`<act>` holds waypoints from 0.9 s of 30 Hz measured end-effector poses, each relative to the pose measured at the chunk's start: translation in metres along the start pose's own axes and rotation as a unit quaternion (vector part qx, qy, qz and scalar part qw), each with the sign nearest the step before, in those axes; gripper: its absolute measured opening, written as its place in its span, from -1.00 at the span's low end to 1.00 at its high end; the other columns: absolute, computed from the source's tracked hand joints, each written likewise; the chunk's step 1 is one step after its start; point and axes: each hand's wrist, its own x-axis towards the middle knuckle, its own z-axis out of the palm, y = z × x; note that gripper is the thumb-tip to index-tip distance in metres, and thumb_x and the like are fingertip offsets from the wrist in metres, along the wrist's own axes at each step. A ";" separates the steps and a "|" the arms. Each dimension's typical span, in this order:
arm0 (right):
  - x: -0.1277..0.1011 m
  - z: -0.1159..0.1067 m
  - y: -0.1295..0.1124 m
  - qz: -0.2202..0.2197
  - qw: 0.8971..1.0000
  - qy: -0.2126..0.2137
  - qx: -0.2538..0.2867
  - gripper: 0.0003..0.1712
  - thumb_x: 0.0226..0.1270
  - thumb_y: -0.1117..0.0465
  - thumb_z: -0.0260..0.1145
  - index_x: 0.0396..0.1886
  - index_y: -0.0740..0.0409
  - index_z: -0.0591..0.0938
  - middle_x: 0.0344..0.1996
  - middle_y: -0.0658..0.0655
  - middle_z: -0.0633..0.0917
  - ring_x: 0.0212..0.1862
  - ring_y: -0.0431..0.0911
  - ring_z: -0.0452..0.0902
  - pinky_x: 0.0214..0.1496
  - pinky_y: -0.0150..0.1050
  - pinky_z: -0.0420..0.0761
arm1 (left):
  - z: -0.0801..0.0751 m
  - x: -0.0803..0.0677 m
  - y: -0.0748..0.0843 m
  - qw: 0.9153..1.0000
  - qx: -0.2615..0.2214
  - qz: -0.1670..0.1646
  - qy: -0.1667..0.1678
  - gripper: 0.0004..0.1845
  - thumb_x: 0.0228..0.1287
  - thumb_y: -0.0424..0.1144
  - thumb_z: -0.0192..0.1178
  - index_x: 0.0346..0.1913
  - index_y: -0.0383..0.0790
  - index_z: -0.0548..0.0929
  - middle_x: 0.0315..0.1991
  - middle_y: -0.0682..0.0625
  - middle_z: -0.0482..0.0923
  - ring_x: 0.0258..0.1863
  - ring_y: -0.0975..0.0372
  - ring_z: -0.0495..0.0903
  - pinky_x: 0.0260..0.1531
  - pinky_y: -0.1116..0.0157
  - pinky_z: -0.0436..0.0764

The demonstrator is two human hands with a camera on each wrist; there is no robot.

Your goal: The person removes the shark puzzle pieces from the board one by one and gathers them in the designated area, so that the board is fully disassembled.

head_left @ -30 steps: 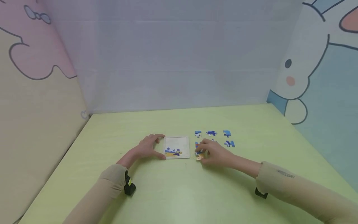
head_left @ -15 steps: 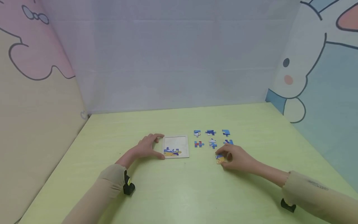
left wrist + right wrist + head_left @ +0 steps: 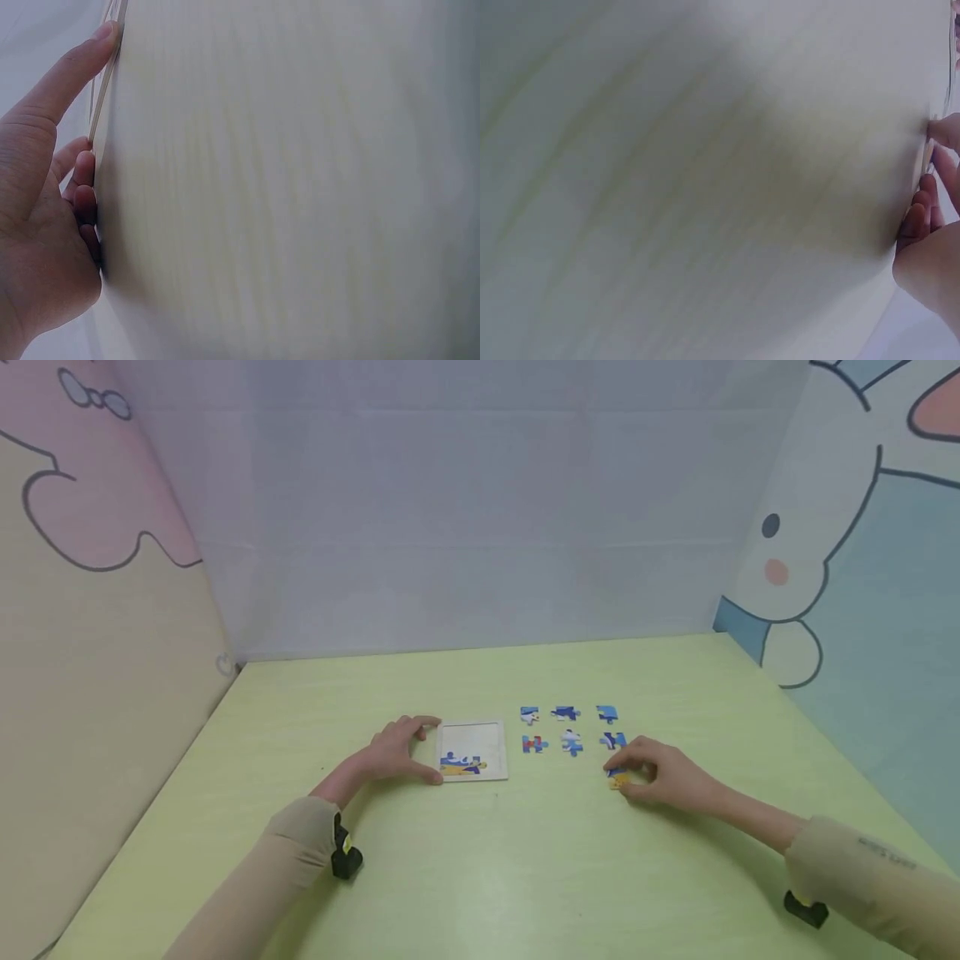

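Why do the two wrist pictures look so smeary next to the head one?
Head view: soft, even light, sharp enough to show the puzzle pieces and tray. Left wrist view: table streaked, only the left hand clear. Right wrist view: blurrier, dark patch mid-frame, right hand at the edge.

- Puzzle piece (image 3: 618, 778): small and flat, blue and yellow-orange, lying on the green table under the fingertips of the right hand (image 3: 663, 775), just in front of the two rows of loose pieces
- Puzzle tray (image 3: 472, 751): pale square board lying flat, a blue and yellow strip of fitted pieces along its near edge; the left hand (image 3: 393, 753) rests against its left side
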 end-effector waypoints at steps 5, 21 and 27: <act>-0.001 -0.006 0.013 -0.002 0.999 -0.021 0.037 -0.66 0.20 0.07 0.48 -0.01 -0.16 0.70 -0.09 -0.09 0.66 -0.13 -0.28 0.42 -0.10 -0.44 0.42 | 0.001 0.000 0.000 1.000 -0.001 0.003 -0.001 0.08 -0.19 0.19 0.56 0.46 0.05 0.28 0.09 -0.04 0.45 0.06 0.08 0.37 0.11 0.03 0.34; 0.004 -0.015 0.020 -0.007 0.997 -0.051 0.063 -0.65 0.21 0.07 0.46 0.01 -0.08 0.70 -0.19 -0.02 0.64 -0.38 -0.20 0.32 -0.37 -0.36 0.34 | 0.000 0.002 -0.004 1.000 -0.006 0.007 0.000 0.08 -0.19 0.18 0.56 0.46 0.04 0.28 0.11 -0.07 0.46 0.08 0.06 0.39 0.14 0.01 0.35; 0.003 -0.015 0.020 -0.015 0.997 -0.050 0.063 -0.65 0.22 0.08 0.46 0.01 -0.07 0.70 -0.20 -0.02 0.63 -0.41 -0.18 0.32 -0.39 -0.36 0.33 | 0.000 0.003 -0.002 1.000 -0.008 0.008 0.000 0.09 -0.20 0.17 0.57 0.46 0.04 0.29 0.10 -0.07 0.45 0.07 0.06 0.38 0.15 0.02 0.34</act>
